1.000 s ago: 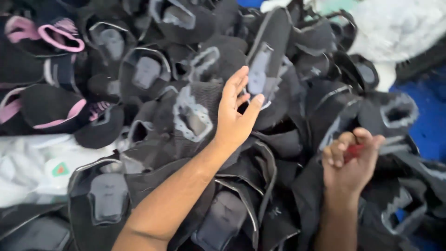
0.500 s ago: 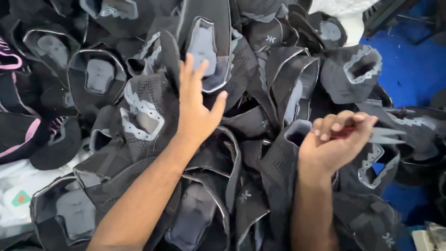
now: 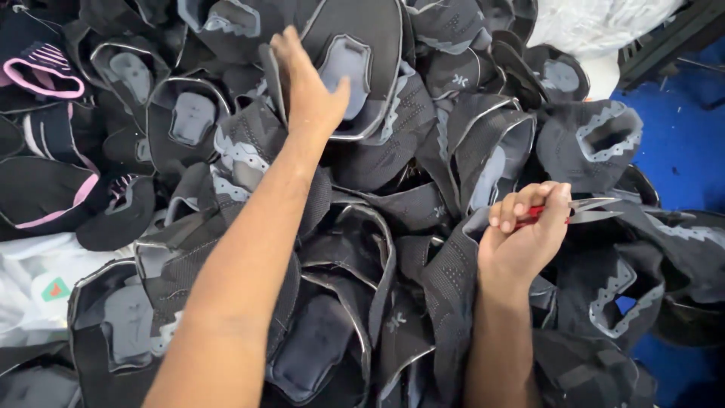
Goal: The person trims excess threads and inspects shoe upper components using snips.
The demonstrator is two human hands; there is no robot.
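Left hand (image 3: 310, 91), fingers spread, presses on a black-and-grey shoe upper (image 3: 355, 68) at upper centre of the frame, atop a heap of shoe uppers (image 3: 423, 249), while the right hand (image 3: 525, 234), centre right, clenches red-handled thread snips (image 3: 574, 211).

Both my forearms are bare to the frame's lower edge; no sleeves, gloves, watch or rings visible. My left hand (image 3: 310, 94) and right hand (image 3: 525, 242) are uncovered, fingernails short and unpainted where they show.
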